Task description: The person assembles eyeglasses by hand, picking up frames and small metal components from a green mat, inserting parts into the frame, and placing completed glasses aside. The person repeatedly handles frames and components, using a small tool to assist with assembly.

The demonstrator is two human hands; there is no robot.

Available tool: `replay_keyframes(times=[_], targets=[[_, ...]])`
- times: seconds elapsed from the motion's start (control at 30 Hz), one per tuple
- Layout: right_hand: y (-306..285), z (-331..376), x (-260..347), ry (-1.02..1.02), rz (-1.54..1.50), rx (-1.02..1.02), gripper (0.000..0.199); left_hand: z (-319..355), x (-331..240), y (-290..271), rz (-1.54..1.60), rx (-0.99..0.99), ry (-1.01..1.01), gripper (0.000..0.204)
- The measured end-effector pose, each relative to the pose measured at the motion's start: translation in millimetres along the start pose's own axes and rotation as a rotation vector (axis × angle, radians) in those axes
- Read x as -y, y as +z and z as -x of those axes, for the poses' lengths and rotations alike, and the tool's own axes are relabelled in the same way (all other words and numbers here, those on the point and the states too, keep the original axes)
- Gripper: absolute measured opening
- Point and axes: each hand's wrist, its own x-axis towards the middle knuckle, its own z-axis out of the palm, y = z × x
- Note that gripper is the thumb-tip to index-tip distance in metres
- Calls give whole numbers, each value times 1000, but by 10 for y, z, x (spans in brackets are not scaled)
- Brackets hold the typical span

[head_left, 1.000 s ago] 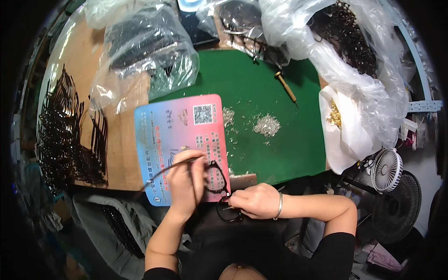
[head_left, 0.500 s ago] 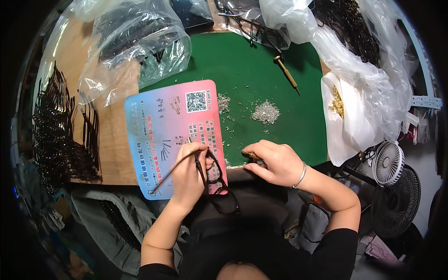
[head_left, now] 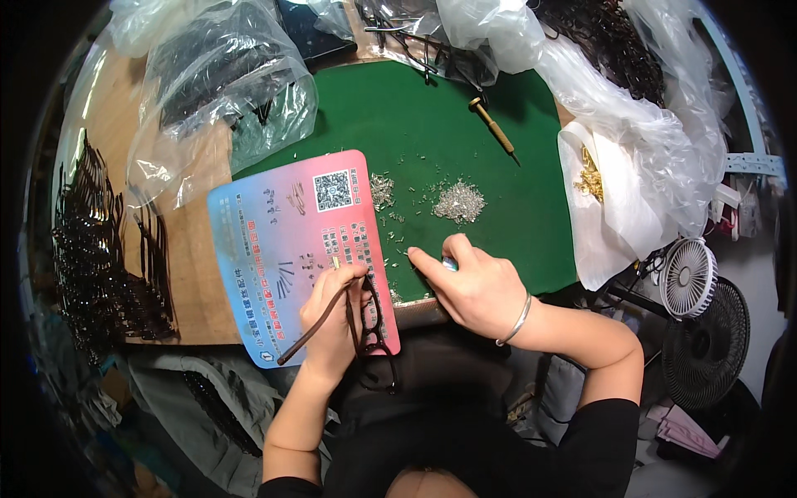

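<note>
My left hand (head_left: 330, 328) grips a dark eyeglass frame (head_left: 378, 338) over the pink-and-blue printed mat (head_left: 228, 266). A brown temple arm (head_left: 314, 328) sticks out from its fingers toward the lower left. My right hand (head_left: 477, 286), with a bangle at the wrist, hovers over the near edge of the green mat (head_left: 515, 224). Its index finger points toward the loose screws, and a small pale-blue end (head_left: 450, 264) shows under the curled fingers; the rest of that object is hidden. Ahead lie a silver pile of tiny screws (head_left: 459, 202) and a smaller pile (head_left: 381, 191).
A brass-handled screwdriver (head_left: 496, 133) lies at the back of the green mat. White wrapping with gold-coloured small parts (head_left: 591, 178) sits at the right. Bundled dark temple arms (head_left: 100, 257) stand at the left. Clear plastic bags (head_left: 232, 108) cover the back. Two fans (head_left: 691, 278) are at far right.
My right hand has lifted from the table's near edge and moved forward toward the screws, its index finger now extended. The left hand and glasses have shifted and turned slightly. The view has moved a little.
</note>
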Motion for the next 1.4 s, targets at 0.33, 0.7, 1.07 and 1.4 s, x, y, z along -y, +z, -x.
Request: replay_keyframes(times=[0.33,0.7,1.07,1.4], targets=[[98,-71,3,-58,60,-55,46,-21,50,47,-63,-32,33,14],[-40,-144,-34,-78,-151,146,43,-87,32,-6,28,61,48,10],[83,-185,-2,-117,-351,222,38,-125,59,-6,-28,102,35,8],[119,-204,-33,-137,-422,190,36,-127,45,-2,-17,85,48,13]])
